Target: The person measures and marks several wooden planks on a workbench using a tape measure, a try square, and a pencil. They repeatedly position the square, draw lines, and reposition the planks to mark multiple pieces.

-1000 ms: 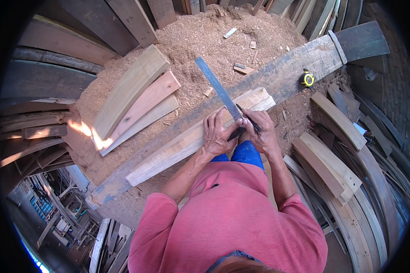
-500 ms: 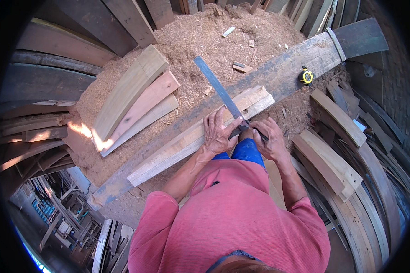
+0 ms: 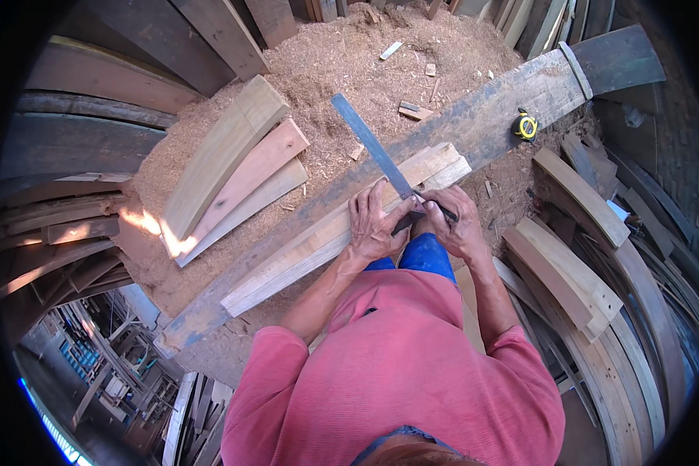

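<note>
Dark boards (image 3: 93, 144) stand and lie stacked well beyond the left end of a long weathered plank (image 3: 536, 89), which slants across a sawdust-strewn (image 3: 342, 62) workshop floor. Next, three cut boards (image 3: 245, 180) lie side by side on the far side of the plank, patches of light falling on their lower ends. Pale timber (image 3: 295, 255) rests along the top of the plank, reaching past its near edge. Over the middle of the plank, the left hand (image 3: 374, 217) has its fingers bent and slightly parted on the timber, thumb pressing the corner of a steel square (image 3: 371, 146), whose blade crosses the timber and points beyond the plank. Just beside it, at the plank's near side, the right hand (image 3: 460, 221) has thumb and fingers closed on a slim dark marking tool (image 3: 445, 210). Farther right, a yellow-and-black tape measure (image 3: 525, 125) sits at the plank's near edge. More boards (image 3: 567, 272) lie heaped at far right, on the plank's near side.
</note>
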Tool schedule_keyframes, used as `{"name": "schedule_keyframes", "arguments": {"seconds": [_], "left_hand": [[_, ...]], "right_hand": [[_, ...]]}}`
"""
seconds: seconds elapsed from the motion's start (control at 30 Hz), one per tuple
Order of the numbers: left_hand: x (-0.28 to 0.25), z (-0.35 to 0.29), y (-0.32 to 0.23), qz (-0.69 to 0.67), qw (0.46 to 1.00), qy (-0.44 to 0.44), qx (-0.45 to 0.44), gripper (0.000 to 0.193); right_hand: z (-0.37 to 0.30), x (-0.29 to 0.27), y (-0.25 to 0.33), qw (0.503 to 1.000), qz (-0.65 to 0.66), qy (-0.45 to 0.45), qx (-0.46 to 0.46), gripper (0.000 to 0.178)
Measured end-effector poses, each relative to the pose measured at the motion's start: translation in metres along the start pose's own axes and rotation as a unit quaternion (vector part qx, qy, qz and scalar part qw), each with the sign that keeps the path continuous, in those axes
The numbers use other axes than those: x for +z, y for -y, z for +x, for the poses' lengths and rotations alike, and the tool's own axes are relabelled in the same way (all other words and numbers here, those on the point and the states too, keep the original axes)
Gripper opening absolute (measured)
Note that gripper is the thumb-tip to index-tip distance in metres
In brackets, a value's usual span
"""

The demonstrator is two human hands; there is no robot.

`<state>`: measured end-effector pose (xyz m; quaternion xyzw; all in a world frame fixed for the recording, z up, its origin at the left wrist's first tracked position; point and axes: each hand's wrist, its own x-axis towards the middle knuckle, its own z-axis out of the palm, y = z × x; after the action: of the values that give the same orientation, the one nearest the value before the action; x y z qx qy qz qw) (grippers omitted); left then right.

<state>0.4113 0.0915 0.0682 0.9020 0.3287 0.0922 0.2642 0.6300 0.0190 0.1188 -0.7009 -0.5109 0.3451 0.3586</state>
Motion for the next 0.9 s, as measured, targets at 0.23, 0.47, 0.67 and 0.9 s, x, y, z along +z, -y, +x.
{"name": "schedule_keyframes", "arguments": {"seconds": [0.23, 0.47, 0.67, 0.9], "left_hand": [[0.003, -0.001, 0.002, -0.004, 1.0, -0.002, 0.001, 0.075], [0.004, -0.001, 0.003, 0.0, 1.0, -0.005, 0.005, 0.074], [0.003, -0.001, 0.003, 0.006, 1.0, 0.002, 0.005, 0.073], [0.003, -0.001, 0.002, 0.008, 1.0, -0.002, 0.01, 0.074]], "right_hand": [[-0.012, -0.001, -0.003, 1.0, 0.027, -0.006, 0.003, 0.02], [-0.011, 0.0, -0.005, 0.999, 0.037, -0.012, 0.003, 0.02], [-0.012, -0.012, -0.004, 1.0, 0.017, 0.023, 0.008, 0.02], [-0.02, -0.012, -0.006, 0.998, -0.021, 0.04, 0.034, 0.018]]}}
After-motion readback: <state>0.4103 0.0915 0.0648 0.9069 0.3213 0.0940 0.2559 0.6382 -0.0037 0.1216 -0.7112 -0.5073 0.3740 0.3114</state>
